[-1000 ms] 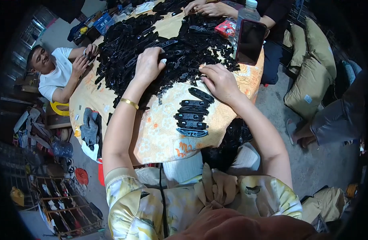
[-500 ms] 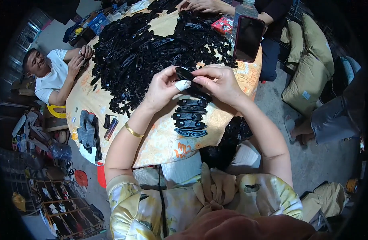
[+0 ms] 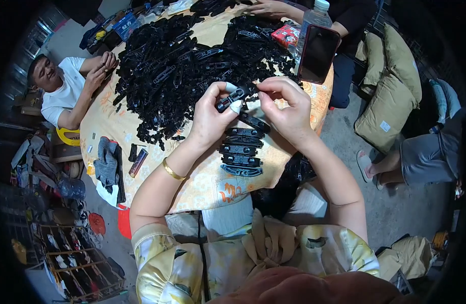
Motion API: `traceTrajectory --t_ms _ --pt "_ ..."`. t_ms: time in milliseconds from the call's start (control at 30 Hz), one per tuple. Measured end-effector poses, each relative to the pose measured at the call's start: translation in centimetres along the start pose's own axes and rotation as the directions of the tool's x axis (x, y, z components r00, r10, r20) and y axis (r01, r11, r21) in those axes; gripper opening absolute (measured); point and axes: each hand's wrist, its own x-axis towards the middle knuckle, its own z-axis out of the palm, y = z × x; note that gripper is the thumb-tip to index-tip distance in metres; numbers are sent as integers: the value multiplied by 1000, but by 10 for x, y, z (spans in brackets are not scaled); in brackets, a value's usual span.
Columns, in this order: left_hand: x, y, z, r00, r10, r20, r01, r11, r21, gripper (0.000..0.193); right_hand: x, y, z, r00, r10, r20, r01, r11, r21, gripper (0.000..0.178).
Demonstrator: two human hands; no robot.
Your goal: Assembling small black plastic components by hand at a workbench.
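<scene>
My left hand (image 3: 208, 115), with white coverings on its thumb and a fingertip, grips a long black plastic part (image 3: 231, 99) above the table. At the part's right end, my right hand (image 3: 289, 107) pinches a small black plastic piece (image 3: 252, 90), partly hidden by the fingertips. Just below my hands, several similar black plastic parts (image 3: 241, 150) lie in a column on the patterned tablecloth (image 3: 197, 185). Beyond them spreads a large heap of black parts (image 3: 167, 71), with small loose pieces (image 3: 278, 66) on its right side.
A phone (image 3: 319, 54) stands before a clear bottle (image 3: 314, 17) at the far right. Grey gloves (image 3: 108, 159) and a lighter-like tube (image 3: 138, 163) lie on the left. One person (image 3: 65, 91) sits at left; another's hand (image 3: 268, 9) rests at the far edge. Stuffed sacks (image 3: 390, 96) stand at right.
The black part in my left hand has turned to show its hollow side. My right hand has drawn slightly right. The far person's hand has shifted right, and the legs at right show more.
</scene>
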Motion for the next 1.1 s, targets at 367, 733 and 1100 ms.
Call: traceTrajectory --t_ms 367,733,1100 --pt "-3 -9 -7 972 -188 141 233 835 -499 31 0 18 -5 933 -323 161 349 921 -173 19" --pt "-2 -7 0 956 -223 189 285 855 -433 31 -1 10 -6 888 -419 190 456 857 -239 22" --pt "-6 -11 6 963 -211 166 268 726 -633 28 -11 1 4 990 -103 99 110 992 -63 14"
